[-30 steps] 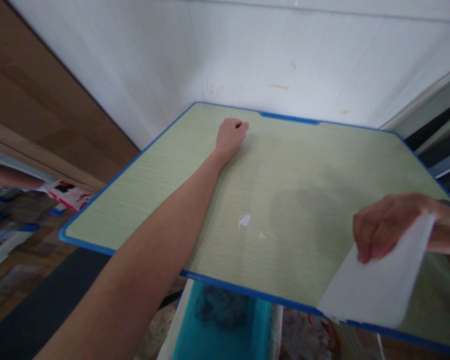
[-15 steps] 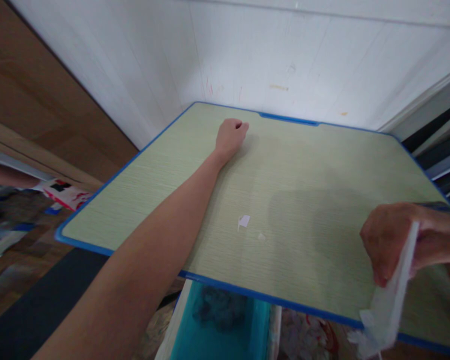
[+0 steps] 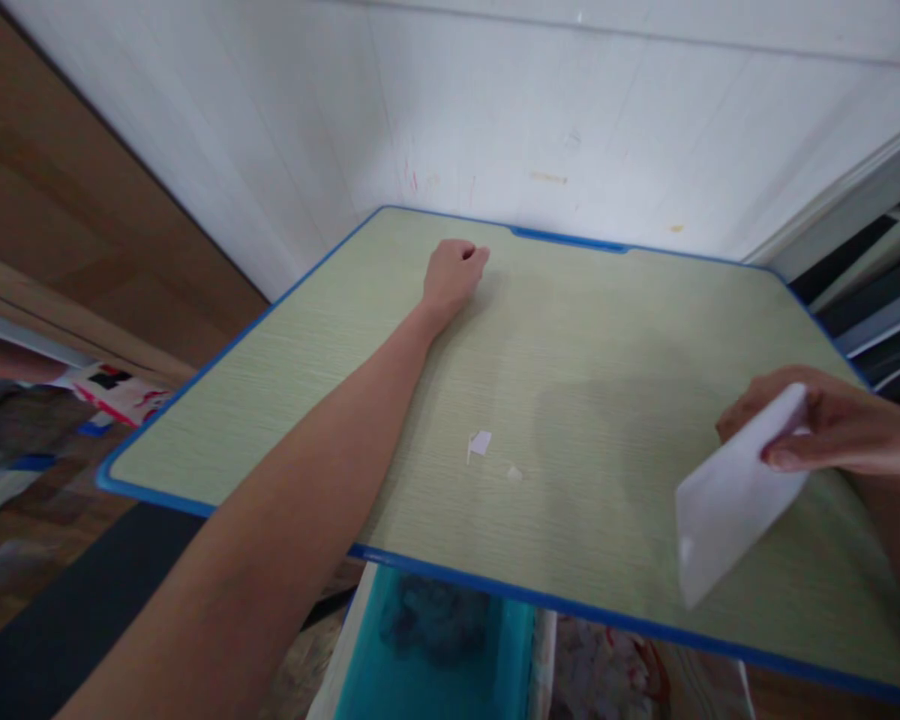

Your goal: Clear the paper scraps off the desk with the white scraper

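Observation:
My left hand (image 3: 452, 277) rests closed on the far left part of the pale green table (image 3: 607, 330), its fingers curled in with nothing visible in them. Toward the right side, my right hand (image 3: 817, 420) pinches a white piece of paper (image 3: 739, 490) between thumb and fingers, and the paper hangs tilted above the tabletop. Small white paper scraps (image 3: 481, 442) lie on the table between my two arms, nearer to the front edge.
A blue rim edges the table, which stands against a white wall (image 3: 480, 110). Below the front edge is a turquoise bin (image 3: 427, 690) with dark grey fluff in it. On the left are a brown wooden panel (image 3: 82, 200) and a red-and-white packet (image 3: 120, 392).
My right hand has risen slightly and turned, swinging the paper up from the front edge to over the tabletop. My left hand stays in place on the table.

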### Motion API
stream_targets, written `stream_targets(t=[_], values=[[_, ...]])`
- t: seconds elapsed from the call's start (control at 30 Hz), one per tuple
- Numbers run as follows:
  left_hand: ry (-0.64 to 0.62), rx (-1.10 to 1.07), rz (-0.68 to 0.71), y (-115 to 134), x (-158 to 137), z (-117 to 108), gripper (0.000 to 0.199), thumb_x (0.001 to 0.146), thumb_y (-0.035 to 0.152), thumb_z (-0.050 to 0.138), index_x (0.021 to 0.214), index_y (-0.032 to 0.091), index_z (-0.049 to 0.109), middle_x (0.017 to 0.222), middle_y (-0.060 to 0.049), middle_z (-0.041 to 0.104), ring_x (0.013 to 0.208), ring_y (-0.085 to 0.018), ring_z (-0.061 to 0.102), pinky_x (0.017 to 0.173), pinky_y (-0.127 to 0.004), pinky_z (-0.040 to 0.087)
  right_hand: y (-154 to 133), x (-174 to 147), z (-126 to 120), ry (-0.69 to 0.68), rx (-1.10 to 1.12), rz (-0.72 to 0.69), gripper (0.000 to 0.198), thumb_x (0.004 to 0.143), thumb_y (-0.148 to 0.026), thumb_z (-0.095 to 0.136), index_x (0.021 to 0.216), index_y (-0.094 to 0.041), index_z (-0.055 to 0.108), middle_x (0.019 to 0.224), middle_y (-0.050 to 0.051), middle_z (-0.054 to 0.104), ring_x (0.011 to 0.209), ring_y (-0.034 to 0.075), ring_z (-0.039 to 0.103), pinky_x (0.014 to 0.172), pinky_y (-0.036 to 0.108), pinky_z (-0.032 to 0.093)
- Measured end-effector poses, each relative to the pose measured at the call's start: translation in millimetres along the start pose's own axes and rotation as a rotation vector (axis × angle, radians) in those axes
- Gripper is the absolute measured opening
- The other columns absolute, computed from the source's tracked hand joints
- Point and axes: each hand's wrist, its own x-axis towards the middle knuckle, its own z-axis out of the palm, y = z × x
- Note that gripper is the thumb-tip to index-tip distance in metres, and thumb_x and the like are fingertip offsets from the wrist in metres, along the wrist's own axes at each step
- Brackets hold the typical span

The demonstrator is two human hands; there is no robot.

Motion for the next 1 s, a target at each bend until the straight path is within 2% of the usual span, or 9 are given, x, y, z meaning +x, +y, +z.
stream_targets(t=[0.07,0.13,0.23,0.37,0.47,0.53,0.67,0.8,1.0], values=[[-0.003,0.000,-0.002,-0.1,0.4,0.0,0.031,0.083,0.025,0.051,0.055,0.021,0.039,0.057,0.002,0.029,0.064,-0.012,0.037,0.065,-0.031,0.029,-0.8,1.3,1.0,-0.183,-0.017,0.086,0.031,0.051,-0.049,0.091,0.061,-0.021,0.080,0.051,0.007,0.071,0.040,0.020,0.065,0.036,0.025,0.048],[-0.010,0.008,0.002,-0.1,0.8,0.0,0.032,0.084,0.026,0.050,0.054,0.021,0.039,0.057,0.002,0.030,0.064,-0.012,0.037,0.065,-0.031,0.030,-2.6,2.4,2.6,-0.256,-0.010,0.084,0.028,0.054,-0.047,0.090,0.060,-0.022,0.080,0.052,0.007,0.072,0.043,0.019,0.065,0.040,0.025,0.051],[-0.012,0.022,0.003,0.0,1.0,0.0,0.032,0.084,0.027,0.050,0.054,0.021,0.040,0.056,0.002,0.030,0.063,-0.012,0.036,0.065,-0.031,0.029,-7.8,3.2,9.7,-0.177,0.037,0.059,0.027,0.052,-0.045,0.091,0.059,-0.021,0.079,0.050,0.005,0.070,0.041,0.017,0.063,0.039,0.023,0.049],[-0.004,0.016,-0.002,0.1,0.1,-0.3,0.029,0.082,0.027,0.050,0.055,0.022,0.041,0.055,0.002,0.029,0.062,-0.013,0.036,0.063,-0.031,0.029,-19.2,8.0,34.3,-0.039,0.199,0.119,0.027,0.050,-0.043,0.093,0.056,-0.021,0.078,0.046,0.003,0.067,0.037,0.016,0.057,0.033,0.023,0.043],[0.003,0.021,-0.001,0.0,-0.4,-0.5,0.031,0.082,0.026,0.050,0.054,0.022,0.039,0.053,0.002,0.030,0.062,-0.013,0.036,0.062,-0.031,0.029,-23.0,13.7,55.6,0.154,0.332,0.129,0.024,0.050,-0.036,0.095,0.062,-0.021,0.080,0.058,0.003,0.075,0.044,0.016,0.062,0.039,0.024,0.048],[0.002,0.025,0.005,-0.2,-0.4,-0.5,0.033,0.083,0.025,0.050,0.053,0.022,0.038,0.053,0.002,0.030,0.061,-0.012,0.036,0.061,-0.030,0.029,-21.8,16.5,65.4,0.196,0.371,0.125,0.022,0.053,-0.032,0.095,0.068,-0.021,0.082,0.065,0.003,0.078,0.049,0.017,0.065,0.042,0.023,0.049],[0.002,0.018,0.007,0.1,-0.5,-0.6,0.036,0.084,0.025,0.051,0.052,0.022,0.036,0.054,0.002,0.029,0.062,-0.012,0.035,0.061,-0.030,0.029,-19.9,18.4,74.1,0.179,0.386,0.140,0.020,0.055,-0.030,0.094,0.070,-0.022,0.083,0.068,0.002,0.080,0.052,0.017,0.067,0.044,0.023,0.051],[-0.002,0.012,-0.006,1.0,-1.0,-0.7,0.036,0.085,0.025,0.051,0.052,0.021,0.036,0.055,0.002,0.029,0.062,-0.012,0.035,0.062,-0.030,0.029,-25.4,18.3,79.0,0.145,0.355,0.176,0.020,0.049,-0.029,0.095,0.060,-0.020,0.081,0.055,0.000,0.074,0.043,0.014,0.060,0.038,0.020,0.044],[-0.005,0.020,-0.005,0.7,-0.6,-0.6,0.037,0.085,0.024,0.050,0.051,0.022,0.036,0.054,0.002,0.029,0.062,-0.012,0.036,0.062,-0.030,0.028,-34.5,16.8,87.1,0.029,0.381,0.129,0.015,0.050,-0.023,0.094,0.059,-0.023,0.081,0.055,-0.003,0.073,0.043,0.011,0.057,0.038,0.017,0.040]])
